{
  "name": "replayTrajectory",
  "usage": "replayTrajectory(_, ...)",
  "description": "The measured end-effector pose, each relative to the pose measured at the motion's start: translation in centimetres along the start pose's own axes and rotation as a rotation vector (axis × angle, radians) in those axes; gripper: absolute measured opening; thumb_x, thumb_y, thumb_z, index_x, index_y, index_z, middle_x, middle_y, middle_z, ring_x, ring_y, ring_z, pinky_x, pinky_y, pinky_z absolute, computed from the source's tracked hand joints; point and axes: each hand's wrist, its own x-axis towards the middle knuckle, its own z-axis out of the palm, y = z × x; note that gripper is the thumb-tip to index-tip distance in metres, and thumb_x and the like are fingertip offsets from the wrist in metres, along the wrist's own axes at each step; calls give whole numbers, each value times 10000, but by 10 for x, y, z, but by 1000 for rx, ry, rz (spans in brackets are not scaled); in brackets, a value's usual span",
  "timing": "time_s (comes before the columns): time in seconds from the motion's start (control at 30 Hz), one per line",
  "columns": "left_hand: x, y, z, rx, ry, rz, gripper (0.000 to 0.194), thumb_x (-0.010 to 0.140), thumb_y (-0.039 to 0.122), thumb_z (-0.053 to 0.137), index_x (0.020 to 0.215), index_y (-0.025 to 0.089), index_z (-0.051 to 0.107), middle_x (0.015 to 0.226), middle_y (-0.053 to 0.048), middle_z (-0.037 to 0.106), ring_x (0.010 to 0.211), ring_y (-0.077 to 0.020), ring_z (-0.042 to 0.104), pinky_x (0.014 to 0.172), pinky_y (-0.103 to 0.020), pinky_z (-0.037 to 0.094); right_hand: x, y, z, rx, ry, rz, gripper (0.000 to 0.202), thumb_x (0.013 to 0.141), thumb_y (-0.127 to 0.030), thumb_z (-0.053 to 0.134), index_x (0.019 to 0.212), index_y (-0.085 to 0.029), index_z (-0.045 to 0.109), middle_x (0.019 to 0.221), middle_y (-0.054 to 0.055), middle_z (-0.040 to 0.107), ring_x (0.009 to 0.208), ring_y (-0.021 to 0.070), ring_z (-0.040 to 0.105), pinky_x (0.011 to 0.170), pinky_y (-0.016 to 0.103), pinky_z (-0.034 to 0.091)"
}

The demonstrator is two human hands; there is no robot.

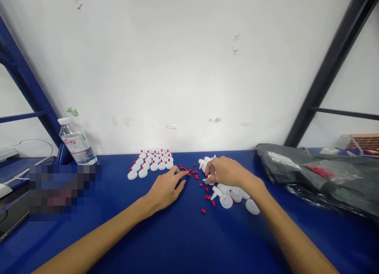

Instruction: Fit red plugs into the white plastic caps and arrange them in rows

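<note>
My left hand (166,187) rests low over the table, thumb and fingers apart. Its index fingertip reaches the small red tip caps (196,177) scattered in the middle, touching or just above one. Over a loose pile of white nozzle caps (226,201), my right hand (227,170) is closed in a pinch on a white nozzle cap (209,180), mostly hidden by the fingers. Left of the loose red pieces stand rows of white nozzle caps with red tips (154,166), upright on the blue table (183,234).
A clear plastic bottle (77,143) with a white lid stands at the back left. On the right lies a dark plastic bag (296,175) with red pieces showing through. A white wall (183,68) rises behind the table. Metal frame posts stand at both sides.
</note>
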Motion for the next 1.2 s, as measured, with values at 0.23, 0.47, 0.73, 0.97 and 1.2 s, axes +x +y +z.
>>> replayTrajectory(0.23,-1,0,-3,-38,-12,16,340,1007,338,396,1283,306,592,1134,-44,571,897,-187,632,751,-316,483,0,1,0,66,91,-3,255,751,-418,750,972,-296,715,905,-22,761,789,196,680,596,271,369)
replayTrajectory(0.47,-1,-3,-1,-121,17,13,179,966,350,519,1074,272,639,1071,-15,588,881,-173,614,773,-303,467,2,1,3,73,147,-15,217,770,-424,732,944,-294,731,937,-15,761,793,203,683,590,276,373)
replayTrajectory(0.73,-6,0,-9,-95,9,71,71,932,229,560,914,209,627,929,-9,634,791,-158,603,659,-259,419,5,-2,9,225,171,-132,262,799,-427,704,988,-248,738,930,21,765,737,188,699,648,273,460)
replayTrajectory(0.97,-13,-7,-5,19,7,86,330,1015,218,362,1187,218,643,1044,-65,593,766,-156,599,676,-280,447,9,-6,17,333,167,-232,291,799,-396,717,1014,-201,741,931,62,760,849,214,710,723,267,519)
replayTrajectory(1.2,-10,-2,-19,-448,142,-113,213,950,289,523,974,205,717,869,-37,675,741,-159,631,669,-263,503,9,-15,22,439,139,-290,259,796,-397,722,963,-202,746,902,49,757,830,198,713,728,265,538)
